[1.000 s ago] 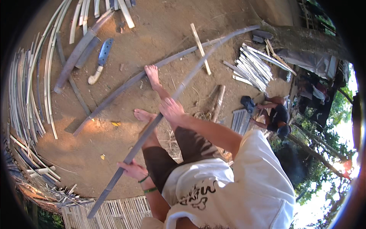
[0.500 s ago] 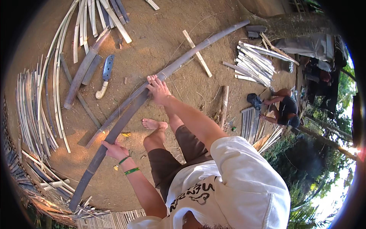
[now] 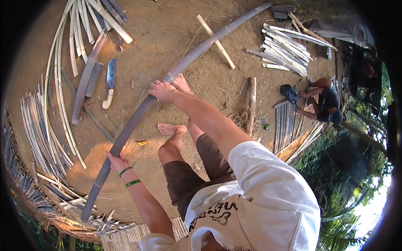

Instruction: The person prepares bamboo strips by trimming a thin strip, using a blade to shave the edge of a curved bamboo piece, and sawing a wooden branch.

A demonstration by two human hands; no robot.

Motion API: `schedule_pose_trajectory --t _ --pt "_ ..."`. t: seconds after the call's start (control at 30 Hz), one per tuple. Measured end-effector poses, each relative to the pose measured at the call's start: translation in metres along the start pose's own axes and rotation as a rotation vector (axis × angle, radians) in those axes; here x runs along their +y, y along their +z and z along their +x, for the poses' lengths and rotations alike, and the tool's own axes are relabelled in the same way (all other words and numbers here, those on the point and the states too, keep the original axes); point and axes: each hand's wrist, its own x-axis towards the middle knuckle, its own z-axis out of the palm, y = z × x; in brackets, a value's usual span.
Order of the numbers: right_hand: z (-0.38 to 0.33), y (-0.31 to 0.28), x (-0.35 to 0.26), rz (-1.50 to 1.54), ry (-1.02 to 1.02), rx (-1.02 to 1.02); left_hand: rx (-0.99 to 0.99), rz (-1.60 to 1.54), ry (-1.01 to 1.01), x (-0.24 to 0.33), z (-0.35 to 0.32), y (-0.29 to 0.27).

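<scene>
A long dark bamboo pole (image 3: pixel 136 112) runs slantwise from the lower left to the upper right. My left hand (image 3: pixel 118 162) is wrapped around its near part. Farther up, my right hand (image 3: pixel 162 91) grips the pole from above, just below a node. One bare foot (image 3: pixel 182 83) rests against or beside the pole by my right hand; whether it touches cannot be told. The pole's far part crosses over a pale bamboo strip (image 3: pixel 226 56) on the ground. Left of the pole lies a large knife (image 3: pixel 110 79) with a pale handle, out of my hands.
Dark split bamboo pieces (image 3: pixel 86 83) lie beyond the knife. Long pale strips (image 3: pixel 42 134) spread at the left, with another pile (image 3: pixel 287 50) at the far right. A short log (image 3: pixel 251 104) lies right of my legs. A person (image 3: pixel 328 100) crouches beside dark slats (image 3: pixel 284 121).
Two split lengths showed apart below my right hand; now a single length is visible there. My right hand has moved left, and one foot now shows beside the pole.
</scene>
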Motion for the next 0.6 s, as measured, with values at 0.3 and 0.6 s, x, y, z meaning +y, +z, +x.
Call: schedule_pose_trajectory --t 0.3,0.6 --pt "0.011 0.015 0.029 0.013 -0.224 0.113 0.213 0.112 0.037 -0.015 -0.008 0.015" --pt "0.002 -0.041 0.151 0.652 0.276 0.561 0.292 0.068 0.013 0.005 -0.003 0.015"
